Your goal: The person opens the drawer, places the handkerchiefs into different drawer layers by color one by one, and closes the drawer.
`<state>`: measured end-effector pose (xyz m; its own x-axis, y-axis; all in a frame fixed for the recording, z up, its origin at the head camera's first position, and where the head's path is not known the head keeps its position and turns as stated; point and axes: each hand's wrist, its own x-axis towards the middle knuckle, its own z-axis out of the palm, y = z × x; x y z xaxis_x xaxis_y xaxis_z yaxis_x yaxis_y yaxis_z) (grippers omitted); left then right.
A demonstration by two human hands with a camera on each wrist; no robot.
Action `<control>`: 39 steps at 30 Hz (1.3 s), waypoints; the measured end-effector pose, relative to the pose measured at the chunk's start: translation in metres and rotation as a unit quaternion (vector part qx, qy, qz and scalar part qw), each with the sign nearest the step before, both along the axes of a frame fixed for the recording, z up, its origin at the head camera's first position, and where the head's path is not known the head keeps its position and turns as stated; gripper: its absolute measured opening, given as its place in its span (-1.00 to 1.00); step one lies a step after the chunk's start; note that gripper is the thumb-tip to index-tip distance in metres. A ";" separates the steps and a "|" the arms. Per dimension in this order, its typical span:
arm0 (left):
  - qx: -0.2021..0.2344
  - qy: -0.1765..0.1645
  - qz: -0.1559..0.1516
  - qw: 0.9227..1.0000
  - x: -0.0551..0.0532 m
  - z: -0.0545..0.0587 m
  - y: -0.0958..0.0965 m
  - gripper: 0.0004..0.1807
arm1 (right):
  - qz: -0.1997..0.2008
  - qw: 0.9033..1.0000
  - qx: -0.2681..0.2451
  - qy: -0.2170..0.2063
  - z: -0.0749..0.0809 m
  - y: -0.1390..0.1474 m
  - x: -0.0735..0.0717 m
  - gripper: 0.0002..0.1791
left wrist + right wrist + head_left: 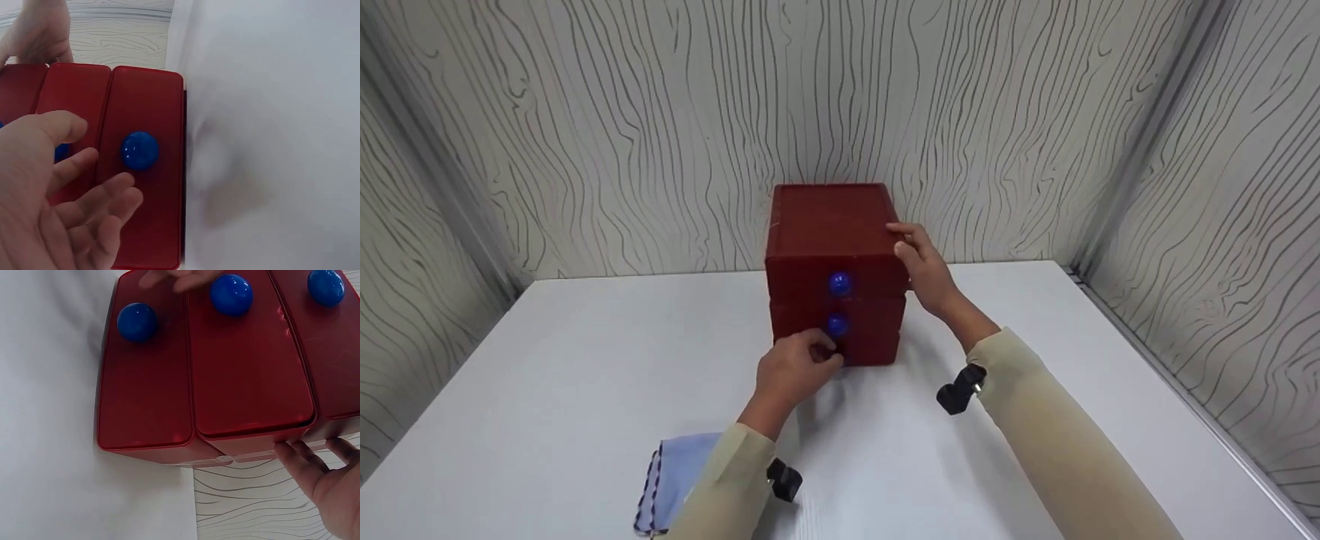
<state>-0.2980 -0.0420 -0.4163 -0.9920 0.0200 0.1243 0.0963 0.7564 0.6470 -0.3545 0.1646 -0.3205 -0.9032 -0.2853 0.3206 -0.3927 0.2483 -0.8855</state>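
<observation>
A red three-drawer box [832, 217] stands on the white table, each drawer front bearing a round blue knob. My left hand [795, 367] is in front of the lower drawers, thumb and fingers loosely bent and apart. Its fingertips are close to the bottom knob [139, 151], while the middle knob [231, 295] is partly hidden behind the fingers in the left wrist view. Above these is the top knob [840, 283]. My right hand [928, 271] rests against the box's right side near the top edge, fingers extended. A thin dark gap edges the middle drawer [250, 377].
A folded light-blue cloth [682, 469] with a dark stitched border lies at the front left, partly under the left forearm. Behind the table rises a wood-grain patterned wall [660, 135], with similar panels at both sides. Black wrist cameras sit on both sleeves.
</observation>
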 end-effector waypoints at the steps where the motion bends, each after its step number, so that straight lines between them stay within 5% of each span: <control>1: -0.001 -0.009 -0.005 1.000 0.000 -0.001 0.001 -0.76 | 0.000 1.000 -0.003 0.000 -0.002 0.001 -0.003 -0.56; 9: -0.008 -0.042 -0.025 0.999 0.001 -0.009 0.012 -0.58 | -0.002 1.000 -0.014 0.021 -0.016 0.006 -0.017 -0.57; 26: -0.024 0.046 -0.016 0.999 -0.004 -0.021 0.015 -0.77 | 0.009 1.000 0.002 0.026 0.002 0.000 0.004 -0.54; 39: -0.047 0.014 -0.033 0.998 0.006 -0.014 0.012 -0.75 | 0.018 0.999 -0.016 0.024 0.000 0.000 0.003 -0.54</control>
